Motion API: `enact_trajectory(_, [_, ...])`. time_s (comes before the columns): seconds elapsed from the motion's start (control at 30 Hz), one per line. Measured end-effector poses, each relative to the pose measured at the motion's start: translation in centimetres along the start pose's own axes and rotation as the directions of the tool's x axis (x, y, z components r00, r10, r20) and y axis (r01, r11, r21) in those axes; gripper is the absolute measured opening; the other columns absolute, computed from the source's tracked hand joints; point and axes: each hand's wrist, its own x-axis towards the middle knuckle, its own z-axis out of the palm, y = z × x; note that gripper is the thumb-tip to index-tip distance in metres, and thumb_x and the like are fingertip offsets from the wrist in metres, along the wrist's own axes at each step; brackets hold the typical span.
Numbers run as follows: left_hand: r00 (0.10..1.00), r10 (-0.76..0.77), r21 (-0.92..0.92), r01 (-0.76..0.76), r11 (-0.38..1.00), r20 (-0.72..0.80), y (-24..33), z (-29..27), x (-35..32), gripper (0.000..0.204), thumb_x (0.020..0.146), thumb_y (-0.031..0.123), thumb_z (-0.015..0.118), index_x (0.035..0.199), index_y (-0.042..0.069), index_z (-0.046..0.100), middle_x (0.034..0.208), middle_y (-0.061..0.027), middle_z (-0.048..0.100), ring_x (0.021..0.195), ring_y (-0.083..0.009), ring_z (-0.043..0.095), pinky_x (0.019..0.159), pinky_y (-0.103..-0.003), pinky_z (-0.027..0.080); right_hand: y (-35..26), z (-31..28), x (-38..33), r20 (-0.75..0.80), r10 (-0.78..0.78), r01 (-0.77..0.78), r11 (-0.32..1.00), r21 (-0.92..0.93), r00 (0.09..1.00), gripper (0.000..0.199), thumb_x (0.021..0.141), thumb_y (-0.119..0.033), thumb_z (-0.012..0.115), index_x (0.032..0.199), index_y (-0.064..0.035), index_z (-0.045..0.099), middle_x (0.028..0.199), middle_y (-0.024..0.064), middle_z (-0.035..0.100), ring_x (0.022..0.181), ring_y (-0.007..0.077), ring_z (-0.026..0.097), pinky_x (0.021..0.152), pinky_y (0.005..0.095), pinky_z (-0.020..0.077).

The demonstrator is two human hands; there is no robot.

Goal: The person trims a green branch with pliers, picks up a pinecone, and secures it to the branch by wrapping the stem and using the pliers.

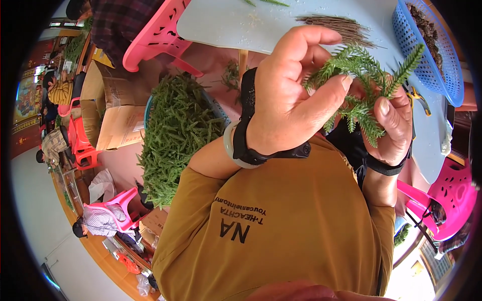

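A green artificial pine sprig (364, 67) with several branching tips is held up in front of me, over the near edge of the table. My right hand (394, 120) grips its stem end, thumb in front and fingers behind. On the other side, my left hand (296, 95) is around the sprig's left branches, its thumb lying across the needles and its index finger raised and bent away. Its other fingertips are partly hidden behind the green. Beyond them, a bundle of thin brown stems (341, 29) lies on the pale table (226, 22).
At the table's right stands a blue basket (432, 47) with brown bits inside; pliers (420, 100) lie near it. To my left are a heaped tub of green sprigs (181, 130), a cardboard box (120, 120) and a pink chair (155, 40). Another pink chair (449, 200) stands right. People sit farther left.
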Motion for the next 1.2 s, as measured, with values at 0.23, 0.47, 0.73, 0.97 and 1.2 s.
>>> enact_trajectory(0.23, [0.992,-0.125,-0.118,0.121,0.986,-0.024,0.4,-0.4,0.1,0.033,0.078,-0.004,0.059,0.108,-0.003,0.046,0.083,-0.0057,0.059,0.068,-0.0054,0.054,0.059,-0.018,0.044,1.1,-2.3,0.2,0.002,0.02,-0.02,0.995,0.093,1.0,0.032,0.079,-0.014,0.063,0.107,-0.0013,0.055,0.104,0.0154,0.059,0.091,0.0239,0.058,0.07,0.0319,0.0487])
enact_trajectory(0.47, [0.958,-0.287,-0.312,0.28,0.908,0.025,1.1,-0.8,0.2,0.033,0.078,-0.002,0.061,0.108,-0.002,0.047,0.083,-0.0053,0.059,0.072,-0.0065,0.054,0.063,-0.019,0.045,1.6,-1.1,0.3,-0.082,0.033,-0.019,0.986,0.166,0.996,0.026,0.081,-0.013,0.062,0.104,-0.0029,0.057,0.102,0.0142,0.06,0.089,0.0237,0.059,0.069,0.0328,0.0495])
enact_trajectory(0.73, [0.975,-0.219,-0.278,0.2,0.939,-0.037,1.2,-0.4,0.3,0.029,0.076,-0.001,0.064,0.101,0.0,0.051,0.081,-0.0038,0.058,0.072,-0.009,0.054,0.063,-0.021,0.044,1.3,-0.6,0.6,-0.071,0.051,-0.037,0.982,0.187,0.996,0.018,0.083,-0.011,0.06,0.1,-0.0055,0.06,0.091,0.0115,0.059,0.08,0.0224,0.058,0.055,0.0281,0.0486])
enact_trajectory(0.97, [0.868,0.448,0.261,-0.493,0.83,0.215,0.7,-2.5,1.8,0.023,0.066,0.0,0.069,0.085,0.005,0.057,0.079,-0.0026,0.056,0.072,-0.0155,0.053,0.063,-0.027,0.042,1.5,-2.0,0.7,0.012,0.027,-0.03,0.959,0.28,1.0,0.023,0.083,-0.014,0.059,0.104,-0.0041,0.058,0.095,0.0166,0.057,0.071,0.0224,0.057,0.053,0.0284,0.0485])
enact_trajectory(1.2, [0.756,0.555,0.519,-0.647,0.558,0.346,-0.1,-1.1,1.3,0.023,0.052,0.007,0.072,0.069,0.009,0.058,0.076,-0.0016,0.051,0.074,-0.0228,0.05,0.065,-0.034,0.039,0.7,-1.4,0.3,0.011,0.104,-0.103,0.955,0.277,0.995,0.032,0.085,-0.024,0.056,0.107,-0.0002,0.054,0.098,0.0176,0.057,0.064,0.0214,0.058,0.05,0.0287,0.0465])
